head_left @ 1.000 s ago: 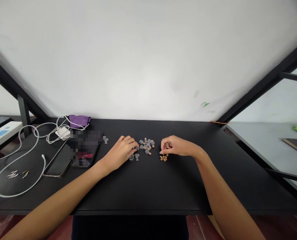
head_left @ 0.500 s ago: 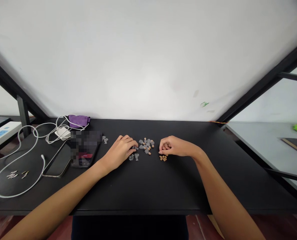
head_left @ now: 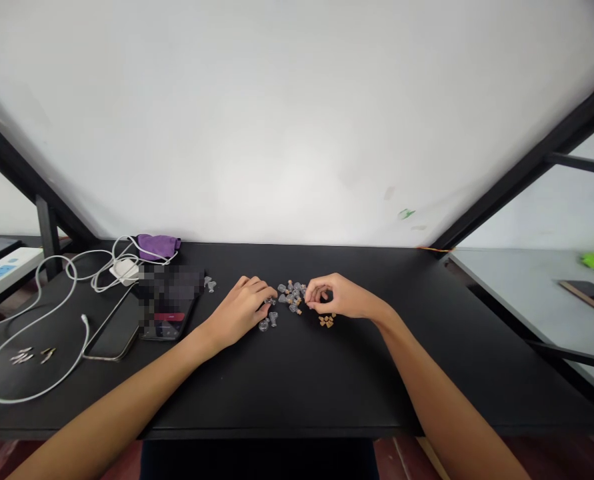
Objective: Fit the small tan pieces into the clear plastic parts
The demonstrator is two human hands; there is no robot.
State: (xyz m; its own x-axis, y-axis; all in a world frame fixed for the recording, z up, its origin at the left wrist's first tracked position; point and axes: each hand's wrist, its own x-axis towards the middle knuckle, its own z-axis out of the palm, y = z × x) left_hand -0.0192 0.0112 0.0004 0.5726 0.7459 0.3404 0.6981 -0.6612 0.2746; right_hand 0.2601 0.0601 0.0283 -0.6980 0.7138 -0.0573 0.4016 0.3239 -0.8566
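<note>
My left hand [head_left: 247, 307] is closed, its thumb and fingers pinching a small clear glass bottle [head_left: 271, 301] by its body. Two more unstoppered mini bottles [head_left: 269, 321] lie just below those fingertips. Between my hands is a cluster of tiny glass bottles with corks [head_left: 293, 293]. My right hand [head_left: 334, 295] is at the right edge of this cluster, thumb and forefinger pinched together on what looks like a cork stopper, mostly hidden by the fingertips. Under that hand, several loose cork stoppers [head_left: 327, 321] sit in a small pile on the black table [head_left: 297, 380].
Left of my hands lie a dark phone [head_left: 164, 327], another phone [head_left: 111, 327], a white cable [head_left: 51, 393], a charger [head_left: 125, 270], a purple cloth [head_left: 159, 245] and small metallic pieces [head_left: 23, 355]. A few clear bottles [head_left: 210, 285] lie beside the dark phone. A white wall [head_left: 297, 133] stands behind.
My right hand has moved left from above the cork pile toward the bottle cluster, its fingertips pinched. My left hand stays nearly in place, still holding its bottle. The view has shifted slightly.
</note>
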